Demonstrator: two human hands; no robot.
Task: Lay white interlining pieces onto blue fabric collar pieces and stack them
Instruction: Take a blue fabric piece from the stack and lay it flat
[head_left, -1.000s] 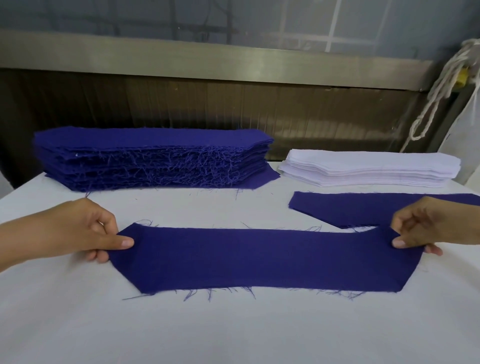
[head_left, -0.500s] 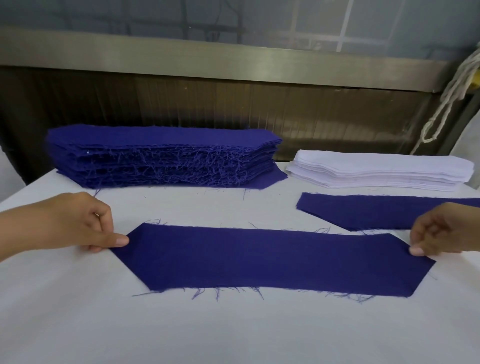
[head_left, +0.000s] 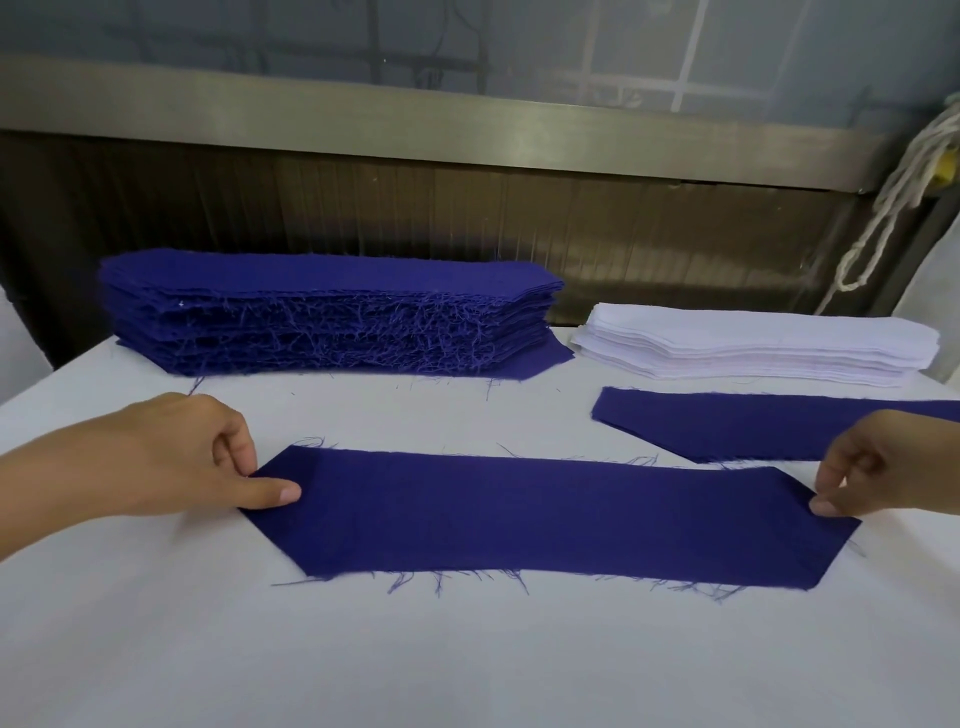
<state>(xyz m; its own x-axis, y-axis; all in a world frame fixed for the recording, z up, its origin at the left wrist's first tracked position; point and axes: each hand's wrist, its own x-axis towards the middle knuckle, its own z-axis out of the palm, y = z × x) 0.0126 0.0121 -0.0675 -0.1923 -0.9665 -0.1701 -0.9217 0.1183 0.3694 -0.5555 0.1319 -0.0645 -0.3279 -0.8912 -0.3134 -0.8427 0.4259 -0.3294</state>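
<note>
A single blue collar piece (head_left: 545, 514) lies flat on the white table (head_left: 467, 660), long side across my view, with frayed threads along its near edge. My left hand (head_left: 171, 457) pinches its left tip between thumb and curled fingers. My right hand (head_left: 883, 467) pinches its right tip the same way. A tall stack of blue collar pieces (head_left: 332, 312) sits at the back left. At the back right stands a lower stack of white interlining pieces (head_left: 763, 343). Another single blue piece (head_left: 769, 426) lies in front of the white stack, partly behind my right hand.
A brown panelled wall with a metal rail (head_left: 467, 124) runs behind the table. A white rope (head_left: 893, 197) hangs at the far right. White table surface stretches in front of the blue piece.
The blue piece now lies flatter on the table and slightly nearer to me. Both hands stayed at its tips, the left thumb now further onto the cloth.
</note>
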